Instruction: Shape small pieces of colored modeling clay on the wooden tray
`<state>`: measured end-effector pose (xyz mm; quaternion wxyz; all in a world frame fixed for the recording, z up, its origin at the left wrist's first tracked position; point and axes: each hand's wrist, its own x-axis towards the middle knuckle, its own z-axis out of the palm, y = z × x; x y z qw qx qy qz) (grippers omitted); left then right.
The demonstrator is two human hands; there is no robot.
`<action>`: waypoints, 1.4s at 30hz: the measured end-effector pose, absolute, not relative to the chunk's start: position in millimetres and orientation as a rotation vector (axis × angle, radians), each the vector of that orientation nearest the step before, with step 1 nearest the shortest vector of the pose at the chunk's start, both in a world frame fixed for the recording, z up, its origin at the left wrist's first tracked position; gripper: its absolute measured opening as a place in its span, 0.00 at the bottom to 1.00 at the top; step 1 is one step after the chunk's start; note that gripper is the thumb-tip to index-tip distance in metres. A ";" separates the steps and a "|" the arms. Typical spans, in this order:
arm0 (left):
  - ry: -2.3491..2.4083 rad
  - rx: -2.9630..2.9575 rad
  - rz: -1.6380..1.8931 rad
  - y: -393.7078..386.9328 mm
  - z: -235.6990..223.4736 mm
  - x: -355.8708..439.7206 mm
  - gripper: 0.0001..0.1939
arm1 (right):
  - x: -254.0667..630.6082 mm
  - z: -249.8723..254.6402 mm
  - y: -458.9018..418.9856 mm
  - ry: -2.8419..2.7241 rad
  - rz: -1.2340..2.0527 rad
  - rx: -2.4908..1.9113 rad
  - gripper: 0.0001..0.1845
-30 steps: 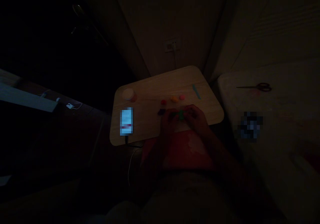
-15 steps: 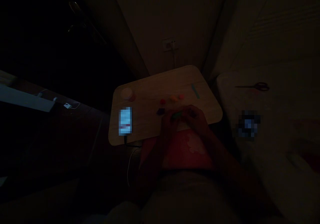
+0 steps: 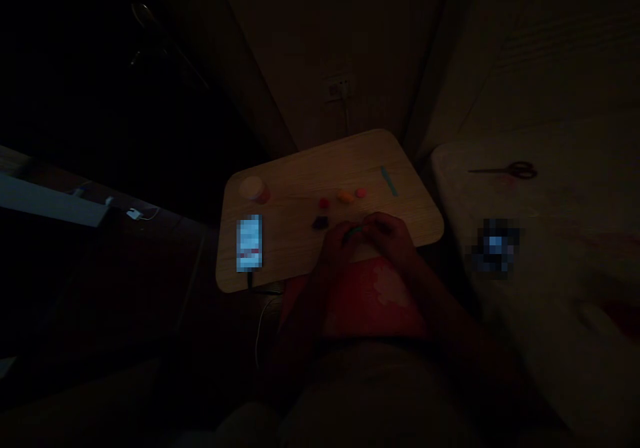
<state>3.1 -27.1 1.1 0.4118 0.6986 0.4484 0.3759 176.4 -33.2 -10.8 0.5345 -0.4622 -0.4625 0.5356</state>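
Observation:
In the dim head view, my left hand (image 3: 334, 247) and my right hand (image 3: 393, 233) meet over the front edge of a small wooden table (image 3: 300, 168). Between them, the fingers of both are closed on a small green piece that looks like modelling clay (image 3: 355, 229). Just beyond my left hand lies a dark, purplish lump (image 3: 321, 223). Further back are a red ball (image 3: 324, 203), an orange piece (image 3: 345, 196) and a pink piece (image 3: 361, 193). A flat teal stick (image 3: 389, 181) rests at the right. Fingertip detail is lost in the dark.
A round-lidded tub (image 3: 254, 189) and a lit phone (image 3: 249, 243) with a cable are at the table's left. Scissors (image 3: 520, 170) and a blurred-out object (image 3: 495, 248) lie on the pale surface at right. Red patterned cloth (image 3: 350, 308) shows below my hands.
Both hands stay around the green piece; less of it shows now, and the fingers have shifted slightly. The whole view has moved a little.

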 end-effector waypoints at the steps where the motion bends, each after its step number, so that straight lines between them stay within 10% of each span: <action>1: 1.111 1.773 0.927 -26.4 1.7 2.7 0.11 | 176.5 -9.7 -33.7 -1.110 1.285 -1.101 0.14; 42: 1.114 1.621 1.054 -25.4 -3.6 4.0 0.24 | 174.4 -10.1 -32.5 -1.129 1.065 -1.141 0.21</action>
